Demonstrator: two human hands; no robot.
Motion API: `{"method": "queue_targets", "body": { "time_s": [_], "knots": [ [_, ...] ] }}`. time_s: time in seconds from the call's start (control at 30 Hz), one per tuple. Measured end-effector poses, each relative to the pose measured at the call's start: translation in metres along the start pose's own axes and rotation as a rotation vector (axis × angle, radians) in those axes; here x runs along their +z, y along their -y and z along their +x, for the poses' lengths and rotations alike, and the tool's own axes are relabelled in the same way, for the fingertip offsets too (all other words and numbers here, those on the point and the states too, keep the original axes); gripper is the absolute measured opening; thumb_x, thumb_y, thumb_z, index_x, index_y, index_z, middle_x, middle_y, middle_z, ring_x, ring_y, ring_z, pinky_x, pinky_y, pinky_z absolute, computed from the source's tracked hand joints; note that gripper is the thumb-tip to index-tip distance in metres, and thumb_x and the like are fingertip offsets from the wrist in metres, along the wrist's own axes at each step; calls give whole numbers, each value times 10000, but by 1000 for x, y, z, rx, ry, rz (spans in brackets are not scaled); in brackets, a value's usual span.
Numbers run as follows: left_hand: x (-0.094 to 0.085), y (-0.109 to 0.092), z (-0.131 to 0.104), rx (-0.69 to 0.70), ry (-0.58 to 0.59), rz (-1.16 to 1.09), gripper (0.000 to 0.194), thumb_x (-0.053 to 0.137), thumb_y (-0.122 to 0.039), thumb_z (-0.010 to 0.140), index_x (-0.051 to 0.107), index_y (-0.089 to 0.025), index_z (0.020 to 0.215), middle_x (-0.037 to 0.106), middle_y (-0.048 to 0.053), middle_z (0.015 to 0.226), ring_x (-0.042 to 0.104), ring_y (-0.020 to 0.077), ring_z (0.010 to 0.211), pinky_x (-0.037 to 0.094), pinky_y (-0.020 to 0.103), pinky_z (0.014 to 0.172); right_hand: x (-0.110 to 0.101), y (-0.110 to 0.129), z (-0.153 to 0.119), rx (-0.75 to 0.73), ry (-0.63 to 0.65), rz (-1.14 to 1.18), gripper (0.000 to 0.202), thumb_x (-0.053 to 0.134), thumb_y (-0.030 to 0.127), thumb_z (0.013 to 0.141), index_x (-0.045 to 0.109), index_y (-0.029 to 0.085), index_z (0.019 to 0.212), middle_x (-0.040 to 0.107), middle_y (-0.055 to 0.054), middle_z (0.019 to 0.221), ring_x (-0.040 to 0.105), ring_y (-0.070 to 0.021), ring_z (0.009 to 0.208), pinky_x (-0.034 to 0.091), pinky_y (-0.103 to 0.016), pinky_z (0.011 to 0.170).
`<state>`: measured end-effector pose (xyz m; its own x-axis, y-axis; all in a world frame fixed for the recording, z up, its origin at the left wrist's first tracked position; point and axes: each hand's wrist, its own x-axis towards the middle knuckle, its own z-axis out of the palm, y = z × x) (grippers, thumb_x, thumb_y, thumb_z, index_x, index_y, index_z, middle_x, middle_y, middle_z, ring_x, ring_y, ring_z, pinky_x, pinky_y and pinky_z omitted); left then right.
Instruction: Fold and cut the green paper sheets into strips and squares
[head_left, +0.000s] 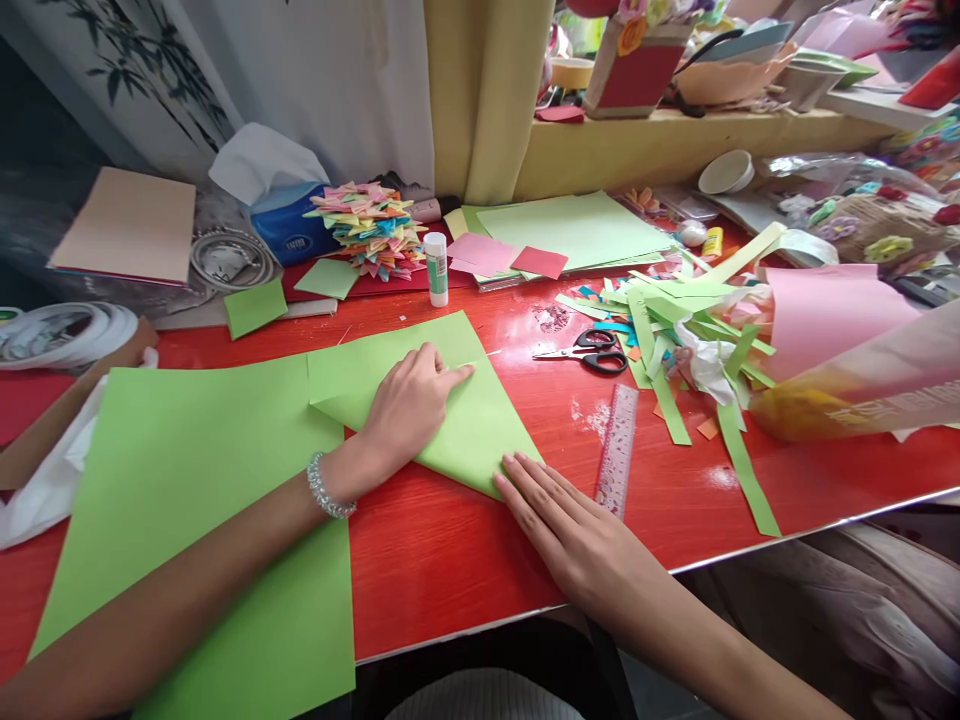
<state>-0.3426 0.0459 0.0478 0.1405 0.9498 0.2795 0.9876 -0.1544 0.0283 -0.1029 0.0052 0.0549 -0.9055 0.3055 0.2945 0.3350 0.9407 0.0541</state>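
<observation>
A folded green sheet point(480, 420) lies slanted on the red table. My left hand point(411, 402) rests on its middle, the thumb stretched out to the right and the other fingers curled under, so what they hold, if anything, is hidden. Flat on the sheet's lower right corner are the outstretched fingers of my right hand point(559, 515). A larger green sheet point(217, 450) lies to the left, partly under my left forearm. Right of the folded sheet are a pink patterned ruler point(618, 450) and black-handled scissors point(592, 352).
A glue stick point(436, 270) stands behind the folded sheet. Green paper strips point(667, 330) and scraps are heaped at the right, beside a plastic bag point(870, 385). Stacked folded papers point(371, 230) and a blue tissue pack point(292, 222) are at the back. The table's front edge point(457, 632) runs below my hands.
</observation>
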Motion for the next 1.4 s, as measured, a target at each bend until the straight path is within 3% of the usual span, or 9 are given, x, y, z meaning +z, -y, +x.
{"method": "queue_targets", "body": {
  "time_s": [0.23, 0.43, 1.03, 1.13, 1.23, 1.4],
  "knots": [
    [2, 0, 1, 6, 8, 8, 478, 371, -64, 911, 629, -294, 1241, 521, 92, 896, 519, 221, 813, 445, 331, 717, 1, 0, 1, -9, 2, -17, 420, 347, 35, 914, 539, -26, 1283, 540, -242, 1323, 498, -329, 1254, 500, -428, 997],
    [2, 0, 3, 5, 8, 5, 491, 355, -50, 910, 628, -285, 1244, 521, 95, 891, 521, 219, 816, 448, 336, 722, -1, 0, 2, 20, 37, 27, 494, 334, -2, 880, 540, 69, 1322, 545, -247, 1319, 486, -331, 1254, 492, -431, 988],
    [2, -2, 2, 22, 33, 45, 466, 362, -82, 926, 615, -293, 1256, 533, 103, 919, 500, 227, 829, 420, 347, 732, 4, 3, 0, 23, 14, 31, 464, 373, 11, 896, 534, 61, 1328, 539, -267, 1314, 492, -347, 1249, 494, -454, 984],
    [2, -2, 2, 25, 29, 60, 455, 365, -96, 931, 614, -295, 1256, 536, 103, 922, 499, 224, 824, 415, 341, 724, 8, 4, -2, 37, -2, 47, 426, 472, 164, 935, 511, 43, 1341, 526, -263, 1333, 475, -342, 1274, 473, -457, 1015],
    [2, -3, 1, 23, 17, 73, 451, 363, -105, 935, 613, -301, 1254, 540, 102, 921, 502, 224, 830, 409, 335, 710, 11, 5, -4, 34, -15, 74, 630, 517, 452, 902, 499, -9, 1331, 506, -283, 1344, 448, -359, 1297, 458, -479, 1029],
    [3, -4, -1, 34, 2, 104, 444, 352, -117, 940, 609, -289, 1258, 551, 105, 914, 512, 236, 853, 399, 340, 695, 9, 7, -6, 40, 34, 95, 876, 460, 669, 807, 479, -24, 1343, 443, -294, 1394, 366, -366, 1354, 430, -494, 1050]
  ]
}}
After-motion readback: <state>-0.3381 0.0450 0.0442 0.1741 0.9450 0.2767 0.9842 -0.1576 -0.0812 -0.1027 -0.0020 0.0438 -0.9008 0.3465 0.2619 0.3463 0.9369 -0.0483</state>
